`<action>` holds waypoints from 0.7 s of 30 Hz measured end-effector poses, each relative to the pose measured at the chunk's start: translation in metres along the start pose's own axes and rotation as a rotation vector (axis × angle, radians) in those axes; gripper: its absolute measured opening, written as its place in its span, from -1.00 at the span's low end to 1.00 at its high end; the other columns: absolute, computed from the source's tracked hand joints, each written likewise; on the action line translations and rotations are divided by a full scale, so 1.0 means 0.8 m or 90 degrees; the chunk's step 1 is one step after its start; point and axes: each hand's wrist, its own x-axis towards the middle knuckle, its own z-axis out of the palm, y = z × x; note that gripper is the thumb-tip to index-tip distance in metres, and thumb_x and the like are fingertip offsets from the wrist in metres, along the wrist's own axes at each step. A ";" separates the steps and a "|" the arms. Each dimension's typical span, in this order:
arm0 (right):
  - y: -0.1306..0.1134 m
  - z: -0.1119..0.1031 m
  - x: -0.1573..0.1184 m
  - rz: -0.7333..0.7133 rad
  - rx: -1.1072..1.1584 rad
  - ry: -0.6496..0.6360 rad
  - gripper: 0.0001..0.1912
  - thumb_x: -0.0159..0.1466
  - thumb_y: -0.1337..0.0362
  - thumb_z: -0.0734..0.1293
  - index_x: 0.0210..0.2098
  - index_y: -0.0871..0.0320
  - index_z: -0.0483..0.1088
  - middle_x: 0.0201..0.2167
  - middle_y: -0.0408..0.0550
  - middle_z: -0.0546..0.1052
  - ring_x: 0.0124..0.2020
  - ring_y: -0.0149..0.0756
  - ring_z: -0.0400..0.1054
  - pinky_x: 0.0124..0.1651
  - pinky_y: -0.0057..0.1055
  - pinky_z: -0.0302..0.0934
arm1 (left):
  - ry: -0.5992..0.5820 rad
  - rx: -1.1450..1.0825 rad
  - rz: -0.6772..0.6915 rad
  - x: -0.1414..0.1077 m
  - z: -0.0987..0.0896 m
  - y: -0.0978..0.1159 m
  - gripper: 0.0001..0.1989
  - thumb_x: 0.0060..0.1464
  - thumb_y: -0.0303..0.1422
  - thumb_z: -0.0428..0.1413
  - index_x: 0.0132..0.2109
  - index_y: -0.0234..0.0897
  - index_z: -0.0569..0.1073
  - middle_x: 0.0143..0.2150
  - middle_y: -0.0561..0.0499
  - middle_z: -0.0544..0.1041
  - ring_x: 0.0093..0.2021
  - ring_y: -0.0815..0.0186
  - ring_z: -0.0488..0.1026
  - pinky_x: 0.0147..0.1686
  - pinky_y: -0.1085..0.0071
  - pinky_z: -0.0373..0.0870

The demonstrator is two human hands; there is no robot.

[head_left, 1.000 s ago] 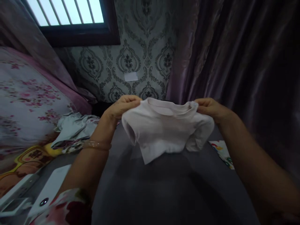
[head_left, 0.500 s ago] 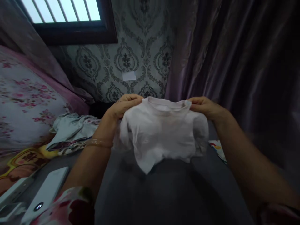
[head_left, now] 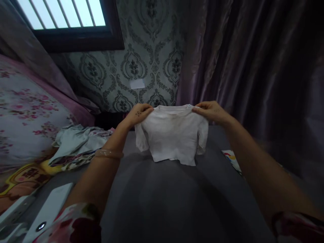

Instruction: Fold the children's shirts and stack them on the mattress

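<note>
While your left hand and right hand each pinch a shoulder of the small white fabric shirt, hold both grips level and pull evenly, so the neckline lies straight and the sleeves hang free; it is between them, over the smooth grey surface, hem contact unclear. Count one shirt, one translucent bracelet on your left wrist, one crumpled heap of pale and patterned cloth, its pieces uncountable, one long white rectangular object, and one white, colourfully printed item near your right forearm.
</note>
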 end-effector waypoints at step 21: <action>-0.070 -0.012 -0.062 -0.266 -0.580 0.320 -0.55 0.41 -0.02 0.08 -0.06 0.15 0.43 -0.15 -0.01 0.55 -0.20 -0.21 0.43 -0.28 -0.38 0.20 | 0.285 0.315 0.177 -0.029 -0.033 0.059 -0.64 0.28 -0.14 -0.07 -0.10 -0.26 0.51 -0.22 -0.05 0.55 -0.21 0.28 0.46 -0.20 0.41 0.32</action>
